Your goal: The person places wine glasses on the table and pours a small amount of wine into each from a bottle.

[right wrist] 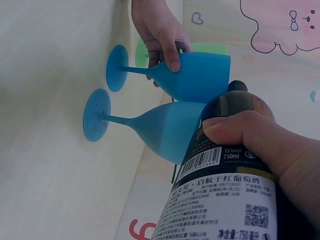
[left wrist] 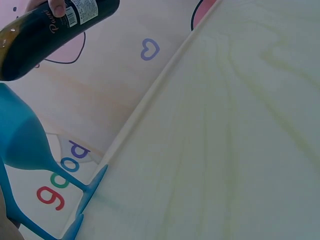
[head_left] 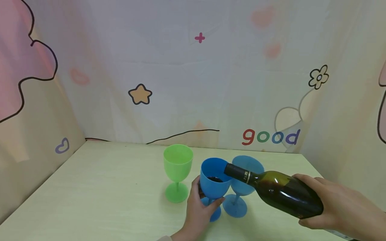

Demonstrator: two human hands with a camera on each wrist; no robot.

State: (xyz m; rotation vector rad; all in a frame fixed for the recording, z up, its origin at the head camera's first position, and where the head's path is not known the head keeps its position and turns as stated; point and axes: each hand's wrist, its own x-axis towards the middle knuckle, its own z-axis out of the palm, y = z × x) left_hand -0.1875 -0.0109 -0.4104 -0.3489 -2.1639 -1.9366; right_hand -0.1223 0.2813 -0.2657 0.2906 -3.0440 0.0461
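The left hand (head_left: 199, 212) gripped a blue cup (head_left: 214, 190) with dark liquid (head_left: 215, 179) inside, between a green cup (head_left: 178, 167) at left and a paler cup (head_left: 246, 189) at right. The right hand (head_left: 340, 201) was clamped around a tilted bottle (head_left: 280, 189), its neck at the blue cup's right rim.

Pale printed cloth (head_left: 169, 43) with a star (head_left: 140, 94) and "good" lettering (head_left: 272, 137) hangs behind a cream tabletop (head_left: 90, 187).
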